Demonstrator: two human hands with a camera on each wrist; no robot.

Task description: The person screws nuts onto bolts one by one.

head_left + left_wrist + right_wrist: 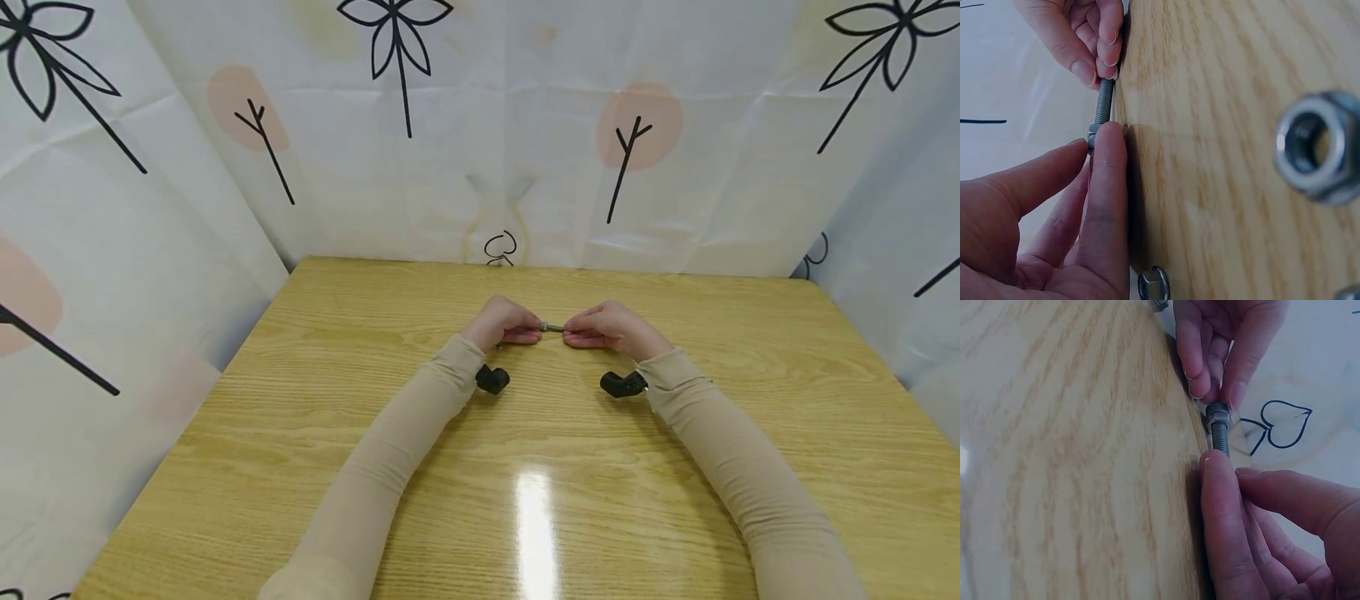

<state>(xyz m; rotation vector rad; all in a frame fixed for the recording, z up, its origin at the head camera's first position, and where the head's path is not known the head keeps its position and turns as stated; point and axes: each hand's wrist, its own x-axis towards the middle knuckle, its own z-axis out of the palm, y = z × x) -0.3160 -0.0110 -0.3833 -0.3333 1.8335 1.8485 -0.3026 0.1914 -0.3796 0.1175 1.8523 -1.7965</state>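
A threaded metal bolt (pixel 554 327) with a hex nut on it spans the gap between both hands, low over the table. The left hand (pixel 510 322) pinches the nut end between thumb and fingers; in the left wrist view the nut (pixel 1094 129) shows just past those fingertips. Thumb and fingers of the right hand (pixel 611 326) pinch the other end of the bolt's shank. In the right wrist view, thread (pixel 1220 440) shows between the right fingertips and the nut (pixel 1217 416). Fingers hide both ends of the bolt.
A large-looking metal nut (pixel 1329 182) and another small nut-like piece (pixel 1155 285) lie on the wooden table (pixel 525 417) near the left hand. Black wrist-mounted devices (pixel 492 380) hang below both wrists. Patterned white cloth (pixel 480 167) stands behind and beside the table.
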